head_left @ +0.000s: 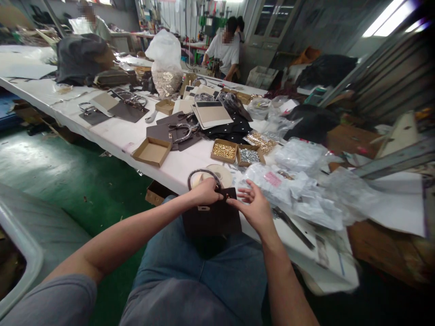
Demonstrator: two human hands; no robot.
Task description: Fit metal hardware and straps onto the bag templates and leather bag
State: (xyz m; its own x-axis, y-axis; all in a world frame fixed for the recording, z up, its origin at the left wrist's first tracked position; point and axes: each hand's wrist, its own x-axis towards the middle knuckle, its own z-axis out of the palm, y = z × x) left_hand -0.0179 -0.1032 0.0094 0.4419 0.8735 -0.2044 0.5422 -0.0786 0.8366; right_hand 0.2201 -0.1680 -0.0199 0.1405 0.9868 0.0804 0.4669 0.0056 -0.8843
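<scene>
Right at the bottom centre of the frame, a dark brown panel (212,222) is resting over the person's lap by the white table (117,131), its looped handle (191,175) rising behind the knuckles. The left hand (208,192) is grasping the panel's top edge, near the handle's base; the right hand (256,209) is holding nothing closed, its fingers spreading apart while the thumb is touching the panel's upper right corner. Just behind the handle, a pale roll (223,175) is lying flat. Above that, a box of gold-coloured pieces (223,151) is standing beside a box of silver-coloured pieces (249,155), with a shallow carton (152,152) sitting further left. Clear plastic bags (306,158) are crowding the right side, and a dark tool (295,227) is lying at lower right. Up at top centre, a co-worker in white (226,56) is leaning over a workbench.
</scene>
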